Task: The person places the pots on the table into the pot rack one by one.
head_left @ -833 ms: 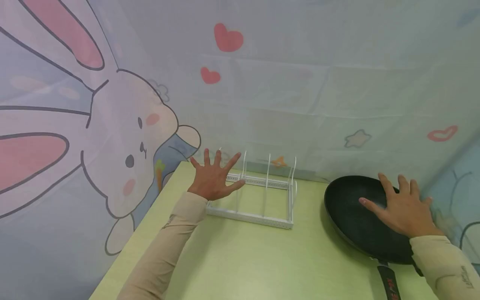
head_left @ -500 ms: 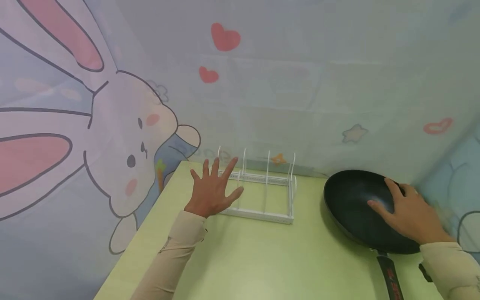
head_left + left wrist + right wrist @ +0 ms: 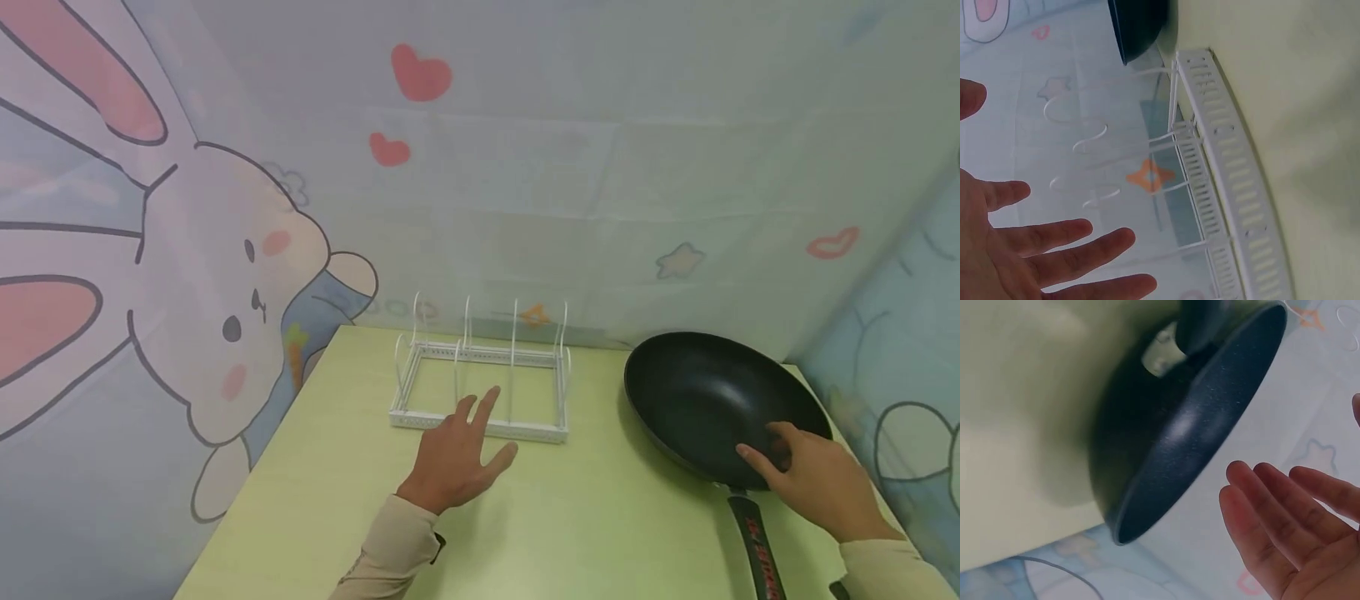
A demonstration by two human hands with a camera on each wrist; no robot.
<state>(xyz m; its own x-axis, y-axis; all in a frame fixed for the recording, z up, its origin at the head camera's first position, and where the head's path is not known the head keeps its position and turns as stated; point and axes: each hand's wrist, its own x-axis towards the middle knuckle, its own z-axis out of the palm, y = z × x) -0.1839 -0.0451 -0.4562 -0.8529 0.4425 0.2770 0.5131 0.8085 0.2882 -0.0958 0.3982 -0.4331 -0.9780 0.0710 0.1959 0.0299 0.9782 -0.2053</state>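
Observation:
A black frying pan (image 3: 697,392) rests on the table at the right, its black handle (image 3: 756,546) with red lettering pointing toward me. My right hand (image 3: 825,483) hovers over the pan's near right rim, fingers loosely bent and holding nothing. In the right wrist view, the fingers (image 3: 1266,512) stand apart from the pan (image 3: 1191,437). A white wire rack (image 3: 480,429) with upright loops stands near the back of the table. In front of it, my left hand (image 3: 457,462) is spread and holds nothing. The left wrist view has the rack (image 3: 1229,150) beyond the extended fingers (image 3: 1079,256).
The pale green table (image 3: 570,517) runs back to a cloth backdrop (image 3: 525,192) printed with hearts and a large rabbit. More printed cloth (image 3: 922,333) hangs along the table's right side. Table surface shows between the rack and the pan.
Both hands have drawn back toward me: the left from over the rack to its front, the right from the pan's middle to its near rim. The view has shifted slightly right.

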